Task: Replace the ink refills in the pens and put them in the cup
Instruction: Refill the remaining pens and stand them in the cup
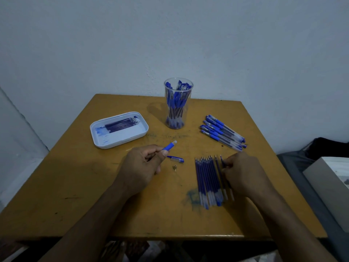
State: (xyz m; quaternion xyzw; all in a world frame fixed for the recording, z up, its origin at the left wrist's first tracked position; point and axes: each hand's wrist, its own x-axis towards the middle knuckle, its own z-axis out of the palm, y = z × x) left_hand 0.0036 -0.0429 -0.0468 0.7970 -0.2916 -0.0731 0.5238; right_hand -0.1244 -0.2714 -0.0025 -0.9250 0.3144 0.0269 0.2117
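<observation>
Blue-gripped pen barrel (pixel 169 145) pinched in the left hand (pixel 140 163), open end angled up and away toward the clear cup (pixel 177 103); cap (pixel 175 159) and small brass tip (pixel 174 167) lying loose on the yellow-brown table (pixel 75 186) just beside that hand. Right hand (pixel 243 173) down on the right edge of the fresh refills (pixel 209 180), fingers curled onto what looks like one refill, though hard to tell whether already lifted or only touched. Spent refills (pixel 120 124) set apart in the white tray (pixel 103 142) at the left, pens awaiting service (pixel 222 132) in a loose pile at the right, finished ones standing in the cup at the back. Likely step in hand: picking a single new refill for the emptied barrel. Best done by rolling the outermost refill off the row with fingertip and thumb, without dragging its neighbours. Then gripping near the middle, lining it up with the barrel's open end and sliding straight in, no bending. Barrel kept steady and slightly raised by the left hand. Brass tip worth watching: small, round, prone to rolling if knocked by a wrist. Ink smears on the table near the refills suggest handling away from the writing ends.
</observation>
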